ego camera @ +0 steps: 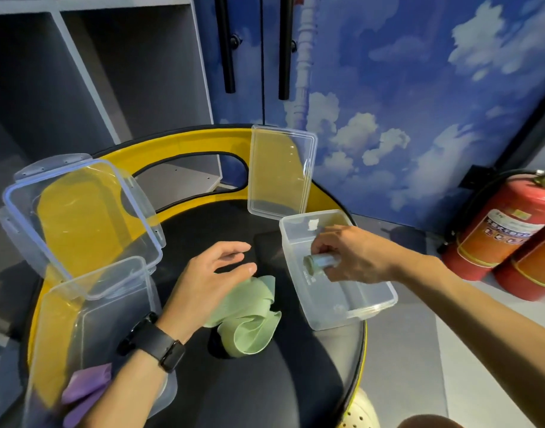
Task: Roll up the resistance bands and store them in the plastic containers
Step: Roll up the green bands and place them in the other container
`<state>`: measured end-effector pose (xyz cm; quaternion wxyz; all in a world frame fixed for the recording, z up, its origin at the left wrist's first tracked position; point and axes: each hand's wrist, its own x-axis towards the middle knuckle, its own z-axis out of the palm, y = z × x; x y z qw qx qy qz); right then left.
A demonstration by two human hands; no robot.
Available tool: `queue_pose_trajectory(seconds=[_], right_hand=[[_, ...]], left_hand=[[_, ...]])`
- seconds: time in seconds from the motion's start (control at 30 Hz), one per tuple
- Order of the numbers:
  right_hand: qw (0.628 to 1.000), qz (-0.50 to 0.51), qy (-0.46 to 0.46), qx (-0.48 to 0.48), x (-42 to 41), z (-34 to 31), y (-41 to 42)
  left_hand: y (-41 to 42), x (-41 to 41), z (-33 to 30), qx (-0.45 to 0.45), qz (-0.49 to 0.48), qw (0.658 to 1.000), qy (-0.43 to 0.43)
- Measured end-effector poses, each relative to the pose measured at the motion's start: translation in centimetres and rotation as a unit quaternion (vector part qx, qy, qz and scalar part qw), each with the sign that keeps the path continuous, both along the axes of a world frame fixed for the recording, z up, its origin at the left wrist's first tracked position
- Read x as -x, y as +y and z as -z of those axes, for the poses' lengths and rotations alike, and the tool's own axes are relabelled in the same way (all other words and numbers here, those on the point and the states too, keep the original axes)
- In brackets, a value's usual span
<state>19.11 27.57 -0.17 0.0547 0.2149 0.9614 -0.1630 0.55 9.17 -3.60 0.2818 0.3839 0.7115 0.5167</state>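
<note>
My right hand (354,254) pinches a rolled band (319,263), pale blue-grey and tight as a short cylinder, and holds it inside the right-hand container (351,307), low over the floor of the box; I judge it is about to be set down there. That container's lid (280,171) stands hinged up at the far edge, so the mouth stays free. My left hand (209,276) hovers with fingers spread and relaxed, holding nothing, just above the loose green band (252,316), which lies crumpled on the black seat (265,381) between the boxes, probably next to be rolled. At near left a second container (89,329) stands open, its clip lid (79,223) leaning back; a purple band (85,387) shows by its near end, though whether inside or behind I cannot tell. Writing: faint embossed marks on the right box wall, unreadable. The fire extinguishers (509,230) at far right carry labels too blurred to read.
</note>
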Motion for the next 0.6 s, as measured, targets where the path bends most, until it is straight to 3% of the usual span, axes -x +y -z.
queue_pose_trajectory(seconds=[0.17,0.6], right_hand=[[0.996,0.025,-0.088,0.018,-1.5,2.7,0.6],[0.986,0.005,-0.148,0.080,0.4,6.8,0.3]], left_hand=[[0.4,-0.5,0.3,0.011,0.005,1.000,0.006],[0.4,-0.3,0.6,0.038,0.015,0.999,0.020]])
